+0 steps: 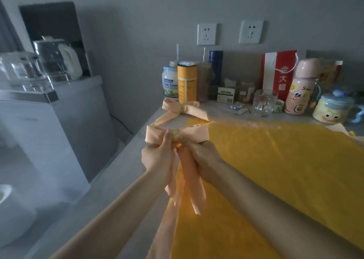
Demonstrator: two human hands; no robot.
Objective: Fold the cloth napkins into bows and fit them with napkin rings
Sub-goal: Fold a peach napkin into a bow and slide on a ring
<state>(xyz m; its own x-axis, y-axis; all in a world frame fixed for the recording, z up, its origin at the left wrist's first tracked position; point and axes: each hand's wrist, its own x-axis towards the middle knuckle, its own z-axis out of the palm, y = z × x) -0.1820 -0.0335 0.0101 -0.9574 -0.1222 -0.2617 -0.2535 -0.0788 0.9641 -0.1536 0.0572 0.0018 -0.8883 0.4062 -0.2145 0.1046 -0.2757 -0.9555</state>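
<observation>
Soft, light napkin bow (197,135), cinched by its napkin ring (175,136).
Fingers (167,140) of my left hand (157,160) and right hand (202,160) pinch the limp cloth just beneath it; I judge that waist the best hold.

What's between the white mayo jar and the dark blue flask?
Head view: a yellow canister beside the mayo jar, then a brownish tumbler before the dark blue flask.
</observation>
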